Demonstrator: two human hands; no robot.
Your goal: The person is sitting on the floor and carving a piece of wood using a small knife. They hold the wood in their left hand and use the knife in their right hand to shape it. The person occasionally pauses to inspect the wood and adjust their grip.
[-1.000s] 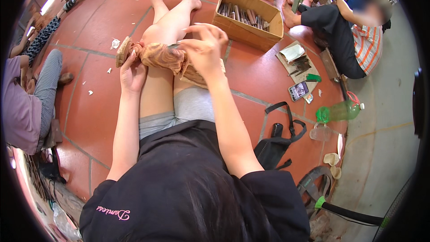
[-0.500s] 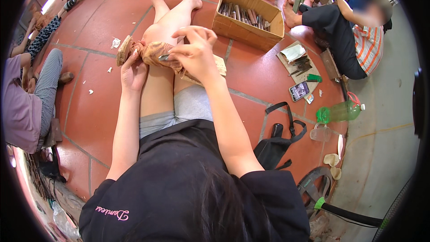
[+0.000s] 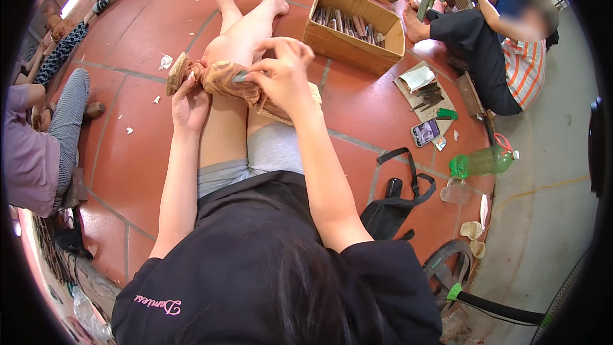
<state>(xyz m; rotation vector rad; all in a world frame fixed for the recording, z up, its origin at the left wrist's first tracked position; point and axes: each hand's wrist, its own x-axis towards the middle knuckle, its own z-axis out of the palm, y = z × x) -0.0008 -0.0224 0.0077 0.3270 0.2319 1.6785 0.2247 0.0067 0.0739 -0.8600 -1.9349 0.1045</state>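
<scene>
A carved wooden figure [image 3: 225,79] with swirling brown grain lies across my lap, its wider base end pointing left. My left hand [image 3: 191,108] is closed around it near that base, thumb on top. Over the middle of the carving, my right hand [image 3: 285,83] pinches a small dark grey piece [image 3: 239,77], perhaps folded sandpaper, against the wood. The lower right of the figure is partly covered by my right hand and wrist. A pale yellowish block or piece [image 3: 315,94] shows just beyond the wrist; its link to the carving is unclear.
A cardboard box [image 3: 357,57] of carving tools stands ahead right. Beside it lie a board [image 3: 412,80] with small tools and a phone [image 3: 426,132]. Further right are a green bottle [image 3: 482,162], a clear mug [image 3: 455,191] and a black bag [image 3: 389,211]. People sit on both sides.
My right hand and the grey piece have shifted slightly up and to the right along the carving. My left hand keeps its hold, nearly still.
</scene>
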